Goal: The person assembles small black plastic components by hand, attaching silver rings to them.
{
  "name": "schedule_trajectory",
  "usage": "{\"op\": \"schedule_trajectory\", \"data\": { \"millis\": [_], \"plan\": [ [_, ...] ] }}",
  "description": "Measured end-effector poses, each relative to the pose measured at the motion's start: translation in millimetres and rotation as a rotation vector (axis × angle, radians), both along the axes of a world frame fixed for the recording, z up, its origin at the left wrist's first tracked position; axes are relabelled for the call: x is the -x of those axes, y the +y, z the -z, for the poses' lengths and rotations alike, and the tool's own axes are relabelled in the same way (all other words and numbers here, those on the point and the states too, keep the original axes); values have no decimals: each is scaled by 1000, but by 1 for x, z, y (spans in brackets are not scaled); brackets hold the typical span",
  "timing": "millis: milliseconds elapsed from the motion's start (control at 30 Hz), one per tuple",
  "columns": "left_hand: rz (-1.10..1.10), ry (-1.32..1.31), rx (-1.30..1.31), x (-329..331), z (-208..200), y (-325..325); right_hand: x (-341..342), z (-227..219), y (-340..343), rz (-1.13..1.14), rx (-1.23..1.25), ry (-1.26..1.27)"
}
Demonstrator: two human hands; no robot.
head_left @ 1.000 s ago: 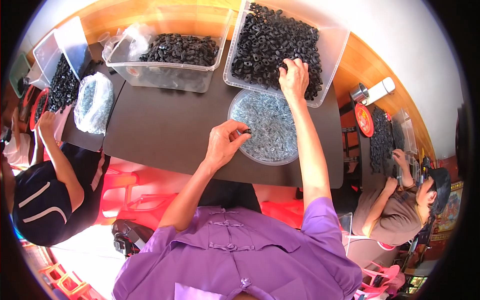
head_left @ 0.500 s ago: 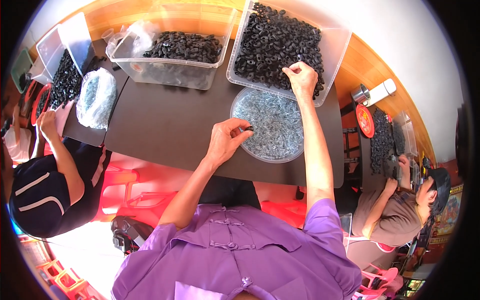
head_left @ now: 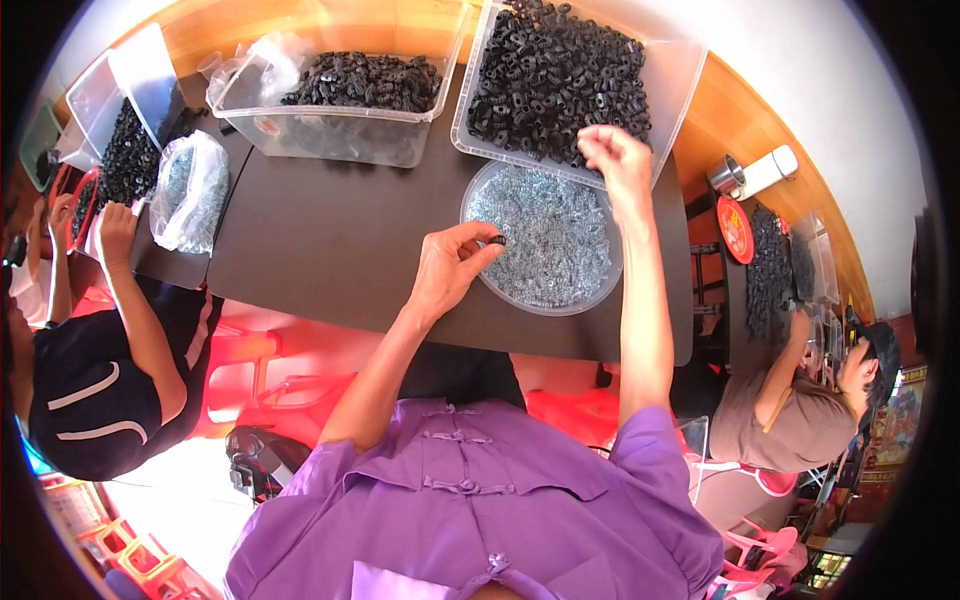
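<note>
My left hand (head_left: 446, 268) is over the near left rim of a round clear tub (head_left: 478, 282) filled with small clear, glassy-looking pieces (head_left: 550, 240). Between its thumb and forefinger it pinches a small black ring-like part (head_left: 498, 240). Farther off, my right hand (head_left: 620, 165) is at the near right side of a large clear plastic bin (head_left: 668, 70) with a heap of small black parts (head_left: 560, 80) in it. The fingers of that hand are drawn together over the parts; what lies between them, if anything, is too small to tell.
A second clear bin (head_left: 330, 135) with black parts stands on the dark table (head_left: 330, 230), left of the large bin. A bag of clear pieces (head_left: 190, 195) lies farther left. One person (head_left: 110, 380) sits at left, another (head_left: 800, 420) at right.
My right hand has moved slightly right and nearer, its fingers bent differently. My left hand keeps the black part, turned a little. The whole view has shifted slightly.
</note>
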State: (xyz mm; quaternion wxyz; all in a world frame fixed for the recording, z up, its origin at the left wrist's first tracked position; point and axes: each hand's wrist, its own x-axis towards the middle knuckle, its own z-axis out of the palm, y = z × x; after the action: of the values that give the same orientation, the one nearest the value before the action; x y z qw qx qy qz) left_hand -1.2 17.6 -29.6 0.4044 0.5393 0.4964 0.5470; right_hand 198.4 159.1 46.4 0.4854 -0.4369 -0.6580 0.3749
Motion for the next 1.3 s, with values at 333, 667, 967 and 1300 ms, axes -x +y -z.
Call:
{"op": "schedule_trajectory", "data": {
  "millis": [333,667,967,1300],
  "plan": [
    [49,-21,-5,0,6,3,20,49,-113,-239,257,225],
    [92,66,-29,5,1,0,27,51,-115,-237,284,184],
    [128,73,-43,7,5,2,38,44,-122,-95,-40,-184],
    [187,245,-63,8,-14,4,32,39,-120,-144,-119,-327]
  ]
}}
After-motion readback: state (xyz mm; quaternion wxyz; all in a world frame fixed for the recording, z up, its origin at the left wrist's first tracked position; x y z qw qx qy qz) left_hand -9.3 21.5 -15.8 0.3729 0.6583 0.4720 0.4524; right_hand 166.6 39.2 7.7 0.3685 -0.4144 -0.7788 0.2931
